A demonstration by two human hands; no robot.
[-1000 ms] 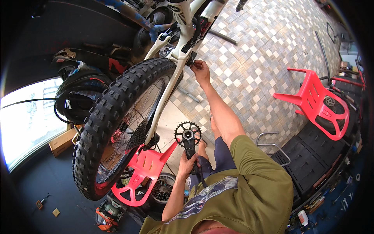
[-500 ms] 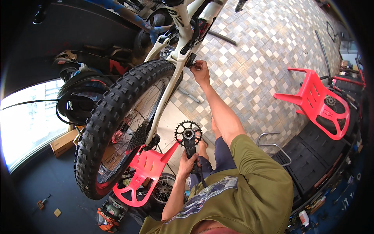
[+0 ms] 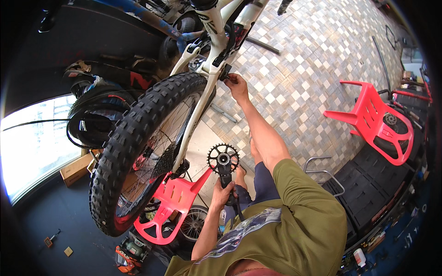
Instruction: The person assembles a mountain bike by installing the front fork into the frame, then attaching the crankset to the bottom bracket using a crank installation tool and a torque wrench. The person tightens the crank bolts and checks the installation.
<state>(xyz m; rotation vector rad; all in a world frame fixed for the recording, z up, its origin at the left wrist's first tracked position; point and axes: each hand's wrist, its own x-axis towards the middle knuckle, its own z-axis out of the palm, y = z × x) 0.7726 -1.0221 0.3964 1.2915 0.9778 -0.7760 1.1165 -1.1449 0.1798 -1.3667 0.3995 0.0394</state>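
Little has shifted since a second ago: the wheel (image 3: 142, 152) sits a touch lower in view, and both hands stay where they were. Right hand (image 3: 238, 86) reaches up to the white frame (image 3: 209, 73), its fingers pinched on a small dark part just above the tyre. Left hand (image 3: 224, 193) is wrapped around the black crank arm, holding the chainring (image 3: 223, 158) upright beside the wheel, near a red chair (image 3: 170, 207).

Bike wheel (image 3: 138, 152) at left, chainring crank (image 3: 223, 162) beside it, chair (image 3: 377, 122) far right on tiled floor (image 3: 313, 69)
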